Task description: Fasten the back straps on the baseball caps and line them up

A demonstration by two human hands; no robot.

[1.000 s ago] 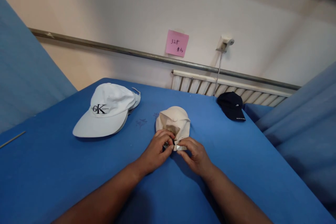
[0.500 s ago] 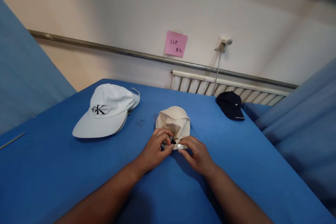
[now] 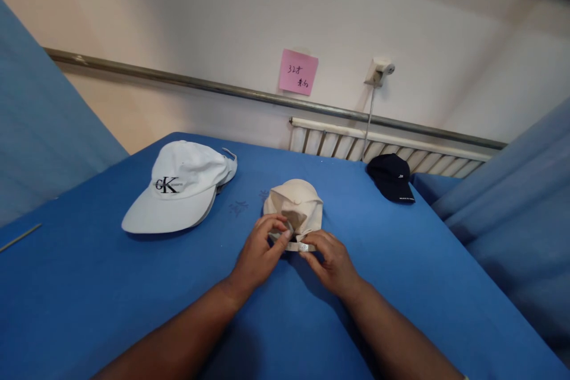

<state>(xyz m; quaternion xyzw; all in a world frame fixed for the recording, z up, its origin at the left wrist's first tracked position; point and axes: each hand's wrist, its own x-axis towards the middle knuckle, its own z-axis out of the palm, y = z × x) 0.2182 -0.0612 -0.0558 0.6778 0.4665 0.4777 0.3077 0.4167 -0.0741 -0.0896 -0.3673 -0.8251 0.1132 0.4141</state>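
A beige baseball cap [image 3: 297, 195] lies on the blue table with its back strap towards me. The strap [image 3: 291, 246] carries a small silvery buckle. My right hand [image 3: 332, 261] pinches the strap at the buckle between thumb and fingers. At the cap's left rear edge is my left hand [image 3: 262, 249], its fingers curled and the thumb against the strap; what lies between its fingertips is hard to make out. A white cap [image 3: 182, 187] with black letters rests to the left. Farther off at the right sits a dark navy cap [image 3: 390, 178].
The blue-covered table [image 3: 146, 303] stands near a wall with a metal rail [image 3: 214, 88], a pink note [image 3: 298, 72], a socket [image 3: 378, 72] and a radiator [image 3: 329, 141]. Blue curtains [image 3: 44, 119] hang at both sides. A thin stick [image 3: 20, 237] lies at the left edge.
My left hand has shifted slightly left and up along the strap, baring more of it. The right hand stays at the buckle; the caps have not moved.
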